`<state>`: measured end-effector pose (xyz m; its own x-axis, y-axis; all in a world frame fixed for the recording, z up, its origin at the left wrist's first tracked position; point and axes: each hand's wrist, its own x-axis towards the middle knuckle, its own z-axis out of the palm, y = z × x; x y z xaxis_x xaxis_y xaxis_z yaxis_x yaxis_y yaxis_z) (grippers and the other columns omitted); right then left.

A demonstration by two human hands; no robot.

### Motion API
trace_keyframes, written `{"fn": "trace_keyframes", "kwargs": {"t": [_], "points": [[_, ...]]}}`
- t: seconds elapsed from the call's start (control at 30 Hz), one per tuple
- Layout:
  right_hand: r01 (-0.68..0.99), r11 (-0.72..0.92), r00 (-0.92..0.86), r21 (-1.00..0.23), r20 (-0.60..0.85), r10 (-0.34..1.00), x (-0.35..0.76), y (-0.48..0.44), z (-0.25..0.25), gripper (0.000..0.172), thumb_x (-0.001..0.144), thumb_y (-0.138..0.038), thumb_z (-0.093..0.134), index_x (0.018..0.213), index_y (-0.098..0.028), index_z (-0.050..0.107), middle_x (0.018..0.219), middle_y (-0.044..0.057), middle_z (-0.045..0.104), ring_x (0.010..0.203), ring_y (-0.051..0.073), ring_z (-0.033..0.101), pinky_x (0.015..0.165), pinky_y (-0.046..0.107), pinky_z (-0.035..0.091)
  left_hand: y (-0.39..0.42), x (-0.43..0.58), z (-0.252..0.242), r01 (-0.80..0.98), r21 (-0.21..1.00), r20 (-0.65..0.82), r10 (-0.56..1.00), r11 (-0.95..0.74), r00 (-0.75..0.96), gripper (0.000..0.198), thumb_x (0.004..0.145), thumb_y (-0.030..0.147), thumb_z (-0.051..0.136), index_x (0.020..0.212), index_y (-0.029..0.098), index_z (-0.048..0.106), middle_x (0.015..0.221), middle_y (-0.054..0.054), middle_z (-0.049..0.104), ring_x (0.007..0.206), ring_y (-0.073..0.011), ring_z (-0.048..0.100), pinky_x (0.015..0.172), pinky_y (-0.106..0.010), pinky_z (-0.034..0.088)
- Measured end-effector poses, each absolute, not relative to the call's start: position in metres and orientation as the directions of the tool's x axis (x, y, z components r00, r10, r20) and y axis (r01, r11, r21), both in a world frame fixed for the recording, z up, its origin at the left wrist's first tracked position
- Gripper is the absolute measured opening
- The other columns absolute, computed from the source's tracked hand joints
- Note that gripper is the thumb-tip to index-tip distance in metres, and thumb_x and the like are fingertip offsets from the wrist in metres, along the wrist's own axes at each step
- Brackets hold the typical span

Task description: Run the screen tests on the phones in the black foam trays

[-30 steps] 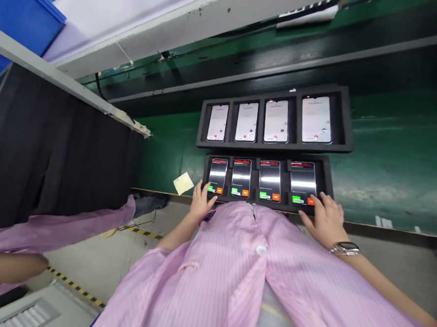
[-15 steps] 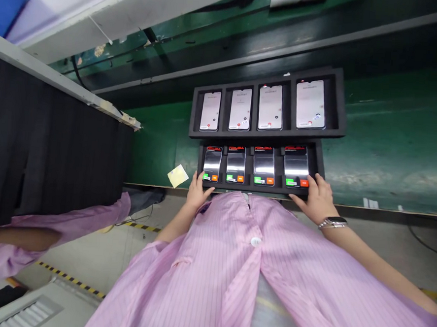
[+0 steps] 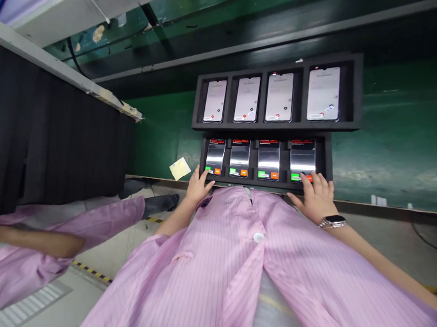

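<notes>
Four smartphones (image 3: 268,160) lie in the near black foam tray (image 3: 203,155), one per slot. Their screens show a red strip at the top and green and orange buttons at the bottom. My right hand (image 3: 314,196) reaches onto the rightmost of these phones (image 3: 303,156), fingertips at its lower edge beside the green button. My left hand (image 3: 198,188) is at the tray's near left corner, fingers spread, next to the leftmost phone. Four more phones (image 3: 272,96) with white screens sit in the far foam tray (image 3: 228,124).
A yellow sticky note (image 3: 180,168) lies on the green bench (image 3: 399,164) left of the near tray. A co-worker's pink-sleeved arm (image 3: 39,241) lies at the left, beside a black curtain (image 3: 58,124). Yellow-black tape (image 3: 91,272) marks the floor.
My right fingers have shifted left along the rightmost phone, from the orange button towards the green one. The co-worker's arm has moved right, and the whole view has shifted slightly.
</notes>
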<state>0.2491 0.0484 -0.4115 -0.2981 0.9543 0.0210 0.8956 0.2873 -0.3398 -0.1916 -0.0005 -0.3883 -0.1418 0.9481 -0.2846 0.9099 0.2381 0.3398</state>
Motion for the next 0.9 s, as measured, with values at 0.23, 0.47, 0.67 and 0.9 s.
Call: {"fn": "trace_keyframes", "kwargs": {"t": [0.23,0.47,0.67,0.9], "points": [[0.909,0.257,-0.29,-0.329,-0.052,0.956,0.25,0.048,-0.417,0.075,0.098,-0.063,0.051,0.156,-0.016,0.053,0.168,0.026,0.034,0.154,0.05,0.027,0.119,0.08,0.021,0.021,-0.159,-0.386,0.934,0.351,-0.14,0.983,-0.067,0.123,0.059,0.098,0.053,0.072,0.15,0.029,0.059,0.172,-0.016,0.032,0.161,-0.0418,0.025,0.13,-0.066,0.025],[0.843,0.412,-0.446,-0.347,-0.02,0.895,0.21,0.065,-0.401,0.069,0.1,-0.059,0.055,0.159,-0.024,0.05,0.17,0.019,0.034,0.157,0.046,0.026,0.122,0.076,0.021,0.041,-0.14,-0.395,0.914,0.313,-0.151,0.937,-0.257,0.315,0.058,0.096,0.049,0.076,0.149,0.032,0.062,0.171,-0.014,0.037,0.16,-0.0414,0.029,0.13,-0.069,0.022],[0.77,0.537,-0.585,-0.344,-0.044,0.81,0.174,0.084,-0.407,0.057,0.101,-0.054,0.057,0.15,-0.024,0.061,0.169,0.019,0.038,0.157,0.045,0.027,0.124,0.075,0.019,0.04,-0.14,-0.4,0.927,0.307,-0.19,0.94,-0.217,0.283,0.058,0.093,0.049,0.08,0.146,0.03,0.066,0.169,-0.015,0.039,0.16,-0.0439,0.027,0.13,-0.07,0.022],[0.728,0.53,-0.563,-0.434,0.062,0.824,0.18,0.113,-0.368,0.054,0.102,-0.056,0.055,0.143,-0.021,0.064,0.163,0.019,0.044,0.153,0.041,0.035,0.125,0.068,0.027,0.062,-0.15,-0.366,0.911,0.389,-0.005,0.989,-0.137,0.15,0.064,0.098,0.059,0.069,0.153,0.03,0.057,0.171,-0.014,0.034,0.161,-0.0394,0.023,0.132,-0.063,0.024]]}}
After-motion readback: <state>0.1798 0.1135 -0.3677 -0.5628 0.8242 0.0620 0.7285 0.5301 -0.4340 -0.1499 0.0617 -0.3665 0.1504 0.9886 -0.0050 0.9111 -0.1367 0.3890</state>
